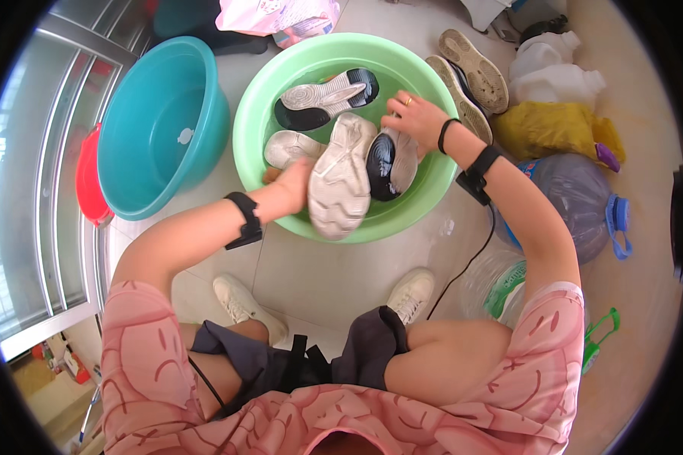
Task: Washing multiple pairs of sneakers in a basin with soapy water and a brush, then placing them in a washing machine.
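Observation:
A light green plastic basin of water holds several shoes with their soles up. My left hand is at the basin's near left side, between a white sole and a larger white-soled shoe; its fingers are mostly hidden, so its grip is unclear. At the right, my right hand is closed around a shoe with a black and grey sole, partly in the water. Another black and white sole lies at the back of the basin.
A teal basin and a red basin stand at left. Right of the green basin lie dirty-soled shoes, white jugs, a yellow bag and a large water bottle. A pink bag is behind.

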`<move>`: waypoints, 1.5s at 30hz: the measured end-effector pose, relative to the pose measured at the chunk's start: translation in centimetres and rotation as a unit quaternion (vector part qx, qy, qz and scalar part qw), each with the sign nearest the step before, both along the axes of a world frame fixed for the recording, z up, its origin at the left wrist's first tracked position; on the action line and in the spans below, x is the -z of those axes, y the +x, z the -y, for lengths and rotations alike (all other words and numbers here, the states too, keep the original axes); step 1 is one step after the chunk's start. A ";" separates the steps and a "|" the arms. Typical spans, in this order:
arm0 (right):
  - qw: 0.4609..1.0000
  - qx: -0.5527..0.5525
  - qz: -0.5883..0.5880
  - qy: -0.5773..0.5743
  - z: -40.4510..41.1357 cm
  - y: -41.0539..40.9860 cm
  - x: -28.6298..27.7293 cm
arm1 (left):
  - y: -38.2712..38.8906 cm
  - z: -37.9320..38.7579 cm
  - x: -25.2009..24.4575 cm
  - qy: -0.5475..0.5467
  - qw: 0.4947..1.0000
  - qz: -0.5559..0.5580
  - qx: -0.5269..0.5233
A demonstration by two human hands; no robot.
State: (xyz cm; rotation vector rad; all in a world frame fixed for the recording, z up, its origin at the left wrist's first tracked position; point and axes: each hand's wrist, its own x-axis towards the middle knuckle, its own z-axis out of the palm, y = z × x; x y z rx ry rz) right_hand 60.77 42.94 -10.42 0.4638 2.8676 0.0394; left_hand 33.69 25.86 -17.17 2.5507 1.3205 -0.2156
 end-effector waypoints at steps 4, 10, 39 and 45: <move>0.991 0.024 -0.040 -0.122 1.9 0.5 1.2 | -5.8 -1.2 -5.6 0.075 0.996 0.037 -0.032; 0.937 0.099 0.071 -0.326 2.1 -2.1 -1.9 | -8.4 -4.6 -14.3 0.240 0.941 -0.235 -0.032; 0.865 0.304 -0.123 -0.379 -2.0 1.7 4.8 | -4.8 -9.0 -17.9 -0.308 0.779 0.463 -0.290; 0.739 0.423 -0.110 -0.513 2.2 1.3 0.4 | -5.0 -12.0 -12.8 -0.386 0.584 0.625 -0.345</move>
